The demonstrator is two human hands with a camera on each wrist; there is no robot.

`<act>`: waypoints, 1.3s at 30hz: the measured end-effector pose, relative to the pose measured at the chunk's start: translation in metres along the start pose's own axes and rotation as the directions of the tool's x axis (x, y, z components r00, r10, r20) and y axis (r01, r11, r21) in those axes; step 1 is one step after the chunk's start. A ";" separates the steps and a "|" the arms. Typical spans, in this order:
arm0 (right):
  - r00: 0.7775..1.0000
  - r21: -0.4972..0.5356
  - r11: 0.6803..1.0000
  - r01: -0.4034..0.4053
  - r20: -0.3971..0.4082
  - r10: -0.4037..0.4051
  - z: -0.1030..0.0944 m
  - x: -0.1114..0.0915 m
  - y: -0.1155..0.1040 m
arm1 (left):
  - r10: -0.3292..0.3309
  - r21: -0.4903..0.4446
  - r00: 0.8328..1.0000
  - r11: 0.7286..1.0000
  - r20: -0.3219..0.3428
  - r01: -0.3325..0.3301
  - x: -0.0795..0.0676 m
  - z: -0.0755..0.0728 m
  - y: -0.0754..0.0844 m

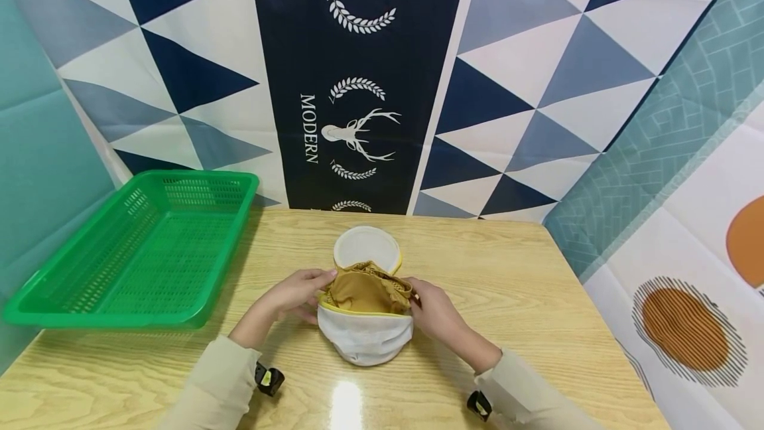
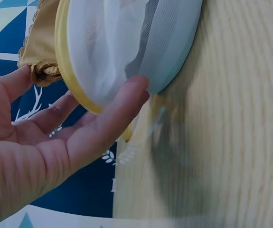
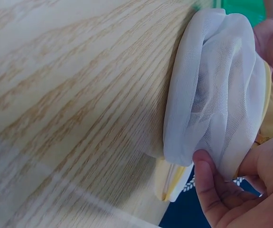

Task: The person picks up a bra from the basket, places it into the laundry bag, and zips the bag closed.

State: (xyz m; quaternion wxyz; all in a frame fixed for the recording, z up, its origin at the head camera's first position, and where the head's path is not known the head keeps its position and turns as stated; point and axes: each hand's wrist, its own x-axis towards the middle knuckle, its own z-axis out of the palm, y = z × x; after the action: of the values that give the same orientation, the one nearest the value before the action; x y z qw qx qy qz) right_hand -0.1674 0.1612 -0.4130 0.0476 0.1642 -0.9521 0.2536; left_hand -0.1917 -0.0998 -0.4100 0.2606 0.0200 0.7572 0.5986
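A white mesh laundry bag (image 1: 365, 338) with a yellow zip edge stands on the table between both hands, its mouth unzipped. A mustard garment with scalloped trim (image 1: 361, 292) bulges out of the mouth. At the bag's left side is my left hand (image 1: 298, 294). One digit touches the garment's rolled corner (image 2: 45, 72), and another extended finger rests against the mesh. My right hand (image 1: 436, 310) grips the bag's right side near the rim; in the right wrist view its fingertips (image 3: 203, 159) pinch the mesh. The garment's lower part is hidden inside.
A round white panel with a yellow edge (image 1: 367, 246) lies on the table directly behind the bag. A large green plastic basket (image 1: 229, 244) stands at the left of the wooden table (image 1: 495, 271). Patterned cloth (image 1: 352, 151) hangs along the table's back edge.
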 end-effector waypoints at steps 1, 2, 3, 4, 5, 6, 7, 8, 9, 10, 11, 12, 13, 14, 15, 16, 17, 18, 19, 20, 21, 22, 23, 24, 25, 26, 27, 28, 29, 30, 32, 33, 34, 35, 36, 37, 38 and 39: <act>1.000 0.002 1.000 -0.001 -0.003 0.001 0.000 0.000 0.000 | 0.000 -0.006 1.000 1.000 0.003 0.000 0.001 0.001 0.000; 1.000 0.004 1.000 -0.002 -0.004 0.002 0.001 0.000 0.000 | 0.002 -0.007 1.000 1.000 0.007 -0.002 0.001 0.002 -0.001; 1.000 0.004 1.000 -0.002 -0.006 0.002 0.001 0.000 0.001 | 0.003 -0.011 1.000 1.000 0.010 -0.003 0.002 0.002 -0.001; 1.000 0.007 1.000 -0.002 -0.005 0.002 0.001 0.000 0.001 | 0.006 -0.008 1.000 1.000 0.014 -0.006 0.002 0.003 -0.002; 1.000 0.009 1.000 -0.003 -0.005 0.003 0.001 0.000 0.001 | 0.009 -0.011 1.000 1.000 0.015 -0.008 0.003 0.003 -0.002; 1.000 0.011 1.000 -0.002 -0.005 0.002 0.001 0.000 0.001 | 0.016 -0.013 1.000 1.000 0.013 -0.016 0.003 0.003 -0.002; 1.000 0.020 1.000 -0.002 -0.003 0.002 0.001 0.000 0.001 | 0.020 -0.020 1.000 1.000 0.011 -0.020 0.003 0.003 -0.003; 1.000 0.033 0.999 -0.004 0.001 0.004 0.001 0.001 0.002 | 0.028 -0.027 1.000 0.999 0.009 -0.028 0.003 0.004 -0.003; 1.000 0.047 0.999 -0.008 0.005 0.008 0.001 0.001 0.002 | 0.039 -0.043 0.999 0.998 0.007 -0.038 0.004 0.004 -0.003; 1.000 0.061 0.998 -0.013 0.010 0.012 0.001 0.001 0.002 | 0.055 -0.050 0.998 0.997 0.005 -0.054 0.004 0.004 -0.002; 1.000 0.079 0.997 -0.019 0.016 0.018 0.000 0.001 0.003 | 0.067 -0.063 0.998 0.996 0.003 -0.067 0.004 0.004 -0.002; 0.999 0.099 0.995 -0.028 0.023 0.026 0.000 0.001 0.003 | 0.081 -0.072 0.997 0.994 0.001 -0.081 0.004 0.004 -0.001; 0.999 0.120 0.992 -0.038 0.030 0.035 -0.001 0.001 0.003 | 0.092 -0.081 0.996 0.992 -0.002 -0.092 0.005 0.005 -0.001; 0.998 0.135 0.990 -0.050 0.036 0.046 -0.002 0.001 0.003 | 0.105 -0.086 0.994 0.991 -0.004 -0.105 0.005 0.006 0.000; 0.997 0.149 0.987 -0.063 0.042 0.057 -0.002 0.002 0.003 | 0.115 -0.090 0.993 0.989 -0.008 -0.115 0.006 0.006 0.001; 0.997 0.161 0.984 -0.072 0.046 0.066 -0.003 0.002 0.003 | 0.118 -0.093 0.993 0.989 -0.013 -0.119 0.006 0.007 0.001; 0.996 0.174 0.981 -0.084 0.049 0.076 -0.004 0.002 0.002 | 0.119 -0.101 0.993 0.988 -0.019 -0.121 0.006 0.008 0.002; 0.995 0.181 0.979 -0.094 0.050 0.086 -0.005 0.002 0.002 | 0.123 -0.106 0.992 0.986 -0.026 -0.125 0.007 0.008 0.002; 0.994 0.184 0.978 -0.102 0.050 0.094 -0.006 0.002 0.001 | 0.123 -0.109 0.992 0.986 -0.035 -0.126 0.007 0.009 0.002; 0.994 0.185 0.977 -0.105 0.049 0.098 -0.006 0.003 0.001 | 0.124 -0.108 0.991 0.986 -0.045 -0.128 0.007 0.009 0.002; 0.993 0.189 0.976 -0.110 0.051 0.103 -0.007 0.003 0.001 | 0.124 -0.108 0.991 0.986 -0.056 -0.129 0.008 0.010 0.003; 0.993 0.192 0.975 -0.112 0.050 0.104 -0.007 0.003 0.001 | 0.124 -0.107 0.990 0.986 -0.066 -0.130 0.008 0.010 0.003; 0.993 0.197 0.974 -0.112 0.048 0.104 -0.007 0.003 0.001 | 0.127 -0.104 0.989 0.986 -0.073 -0.134 0.008 0.010 0.002; 0.993 0.205 0.972 -0.114 0.050 0.106 -0.008 0.004 0.001 | 0.129 -0.099 0.988 0.986 -0.080 -0.136 0.008 0.010 0.002; 0.992 0.228 0.966 -0.122 0.056 0.112 -0.008 0.004 0.001 | 0.129 -0.097 0.988 0.986 -0.083 -0.137 0.008 0.010 0.002; 0.991 0.250 0.959 -0.131 0.063 0.119 -0.008 0.004 0.001 | 0.132 -0.096 0.988 0.986 -0.085 -0.140 0.008 0.010 0.001; 0.988 0.279 0.949 -0.148 0.074 0.132 -0.009 0.003 0.000 | 0.135 -0.096 0.987 0.985 -0.084 -0.143 0.008 0.010 0.001; 0.986 0.309 0.937 -0.162 0.081 0.143 -0.009 0.003 0.001 | 0.139 -0.092 0.987 0.985 -0.086 -0.146 0.008 0.010 0.001; 0.984 0.337 0.925 -0.176 0.091 0.155 -0.010 0.003 0.000 | 0.146 -0.084 0.986 0.985 -0.084 -0.153 0.007 0.009 0.000; 0.981 0.365 0.911 -0.192 0.105 0.164 -0.010 0.002 0.001 | 0.149 -0.075 0.985 0.985 -0.086 -0.155 0.007 0.010 0.000; 0.976 0.399 0.892 -0.212 0.131 0.173 -0.011 0.001 0.001 | 0.154 -0.059 0.983 0.985 -0.097 -0.160 0.007 0.010 0.000; 0.975 0.407 0.888 -0.214 0.140 0.170 -0.011 0.001 0.002 | 0.156 -0.047 0.982 0.986 -0.103 -0.162 0.007 0.010 0.000; 0.975 0.408 0.888 -0.214 0.146 0.167 -0.012 0.001 0.002 | 0.159 -0.037 0.981 0.986 -0.108 -0.164 0.006 0.011 0.000; 0.975 0.403 0.891 -0.211 0.152 0.162 -0.012 0.000 0.003 | 0.166 -0.025 0.980 0.985 -0.108 -0.169 0.006 0.011 0.000; 0.975 0.399 0.893 -0.207 0.157 0.155 -0.012 0.000 0.003 | 0.169 -0.018 0.979 0.985 -0.113 -0.172 0.006 0.011 0.000; 0.977 0.394 0.898 -0.198 0.157 0.146 -0.012 -0.001 0.003 | 0.175 -0.009 0.977 0.984 -0.119 -0.178 0.006 0.012 -0.001; 0.979 0.387 0.903 -0.184 0.154 0.134 -0.012 -0.001 0.004 | 0.183 0.000 0.976 0.983 -0.119 -0.185 0.007 0.012 -0.001; 0.982 0.382 0.909 -0.167 0.148 0.119 -0.011 -0.001 0.004 | 0.193 0.006 0.974 0.981 -0.118 -0.194 0.007 0.012 -0.002</act>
State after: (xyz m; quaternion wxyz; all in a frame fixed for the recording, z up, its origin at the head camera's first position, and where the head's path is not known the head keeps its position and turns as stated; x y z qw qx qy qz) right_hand -0.1678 0.1703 -0.4051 -0.0629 0.1153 -0.8925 0.4315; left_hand -0.1920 -0.0871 -0.4158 0.1559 0.0576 0.7641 0.6233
